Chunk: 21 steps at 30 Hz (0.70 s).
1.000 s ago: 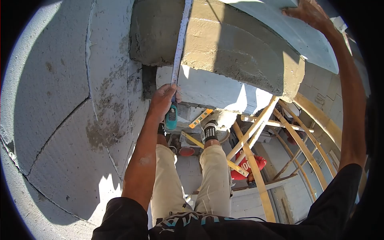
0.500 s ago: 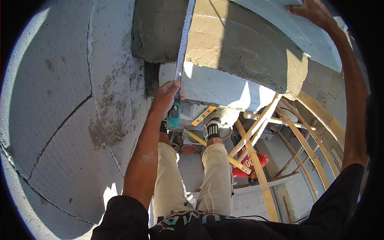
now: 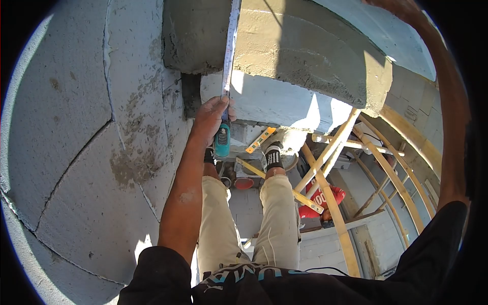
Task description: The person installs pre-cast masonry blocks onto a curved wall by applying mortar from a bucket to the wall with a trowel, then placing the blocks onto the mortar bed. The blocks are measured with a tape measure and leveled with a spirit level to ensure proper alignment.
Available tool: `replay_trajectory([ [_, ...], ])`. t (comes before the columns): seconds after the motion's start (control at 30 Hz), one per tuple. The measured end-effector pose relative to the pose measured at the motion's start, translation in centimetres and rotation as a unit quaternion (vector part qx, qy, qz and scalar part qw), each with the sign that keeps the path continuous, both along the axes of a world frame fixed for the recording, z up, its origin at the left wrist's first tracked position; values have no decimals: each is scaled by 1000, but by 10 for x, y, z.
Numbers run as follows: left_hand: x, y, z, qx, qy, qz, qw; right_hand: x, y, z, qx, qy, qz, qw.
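Note:
My left hand (image 3: pixel 212 118) is closed on a tape measure, thumb pressed on the pale blade (image 3: pixel 230 56) just above its teal case (image 3: pixel 222 140). The blade runs upward past the edge of the wet mortar-coated ledge (image 3: pixel 310 56) and out of the top of the view. My right hand (image 3: pixel 399 6) is at the top right, by the smooth grey block (image 3: pixel 381 33); its visible fingers stretch out along the block, and part of the hand is cut off by the frame.
A block wall (image 3: pixel 76 152) rises close on the left. Below are a short yellow spirit level (image 3: pixel 261 140), a longer yellow bar (image 3: pixel 251 168) and a reddish bucket (image 3: pixel 244 183). Wooden poles (image 3: pixel 333 218) cross at the right, with a person in a red shirt (image 3: pixel 317 201) beneath them.
The view has shifted slightly, so the ledge and my right hand sit higher, the hand now partly out of frame. My left hand keeps its grip on the tape measure.

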<state>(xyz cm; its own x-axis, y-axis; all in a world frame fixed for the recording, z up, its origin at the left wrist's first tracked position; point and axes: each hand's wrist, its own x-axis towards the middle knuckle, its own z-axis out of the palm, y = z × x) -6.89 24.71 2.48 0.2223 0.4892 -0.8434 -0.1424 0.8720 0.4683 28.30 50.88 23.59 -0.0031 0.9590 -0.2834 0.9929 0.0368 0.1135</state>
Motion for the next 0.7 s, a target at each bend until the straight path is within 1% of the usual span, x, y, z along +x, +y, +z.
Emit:
replay_trajectory([
  [0.13, 1, 0, 0, 9, -5, 7, 1000, -7, -3, -1, -5, 1, -3, 1000],
  [0.17, 1, 0, 1, 9, -4, 5, 1000, -7, -2, 0, -17, 17, -14, 1000],
  [0.27, 2, 0, 1, 8, -2, 5, 1000, -6, -2, 0, -8, -8, 7, 1000],
  [0.37, 3, 1, 3, 7, -1, 10, 1000, -6, 0, 0, -12, -19, -18, 1000],
  [0.47, 4, 0, 2, 8, 0, 8, 1000, -20, -8, 10, -22, -7, -60, 998],
  [0.57, 6, -1, 3, 8, -2, 15, 1000, -24, -19, 18, -23, 34, -32, 999],
  [0.67, 7, -1, 3, 10, 0, 17, 1000, -16, -18, 9, 4, 8, -9, 1000],
  [0.7, 7, -1, 4, 10, 1, 16, 1000, -16, -16, 10, -7, 14, -20, 1000],
])
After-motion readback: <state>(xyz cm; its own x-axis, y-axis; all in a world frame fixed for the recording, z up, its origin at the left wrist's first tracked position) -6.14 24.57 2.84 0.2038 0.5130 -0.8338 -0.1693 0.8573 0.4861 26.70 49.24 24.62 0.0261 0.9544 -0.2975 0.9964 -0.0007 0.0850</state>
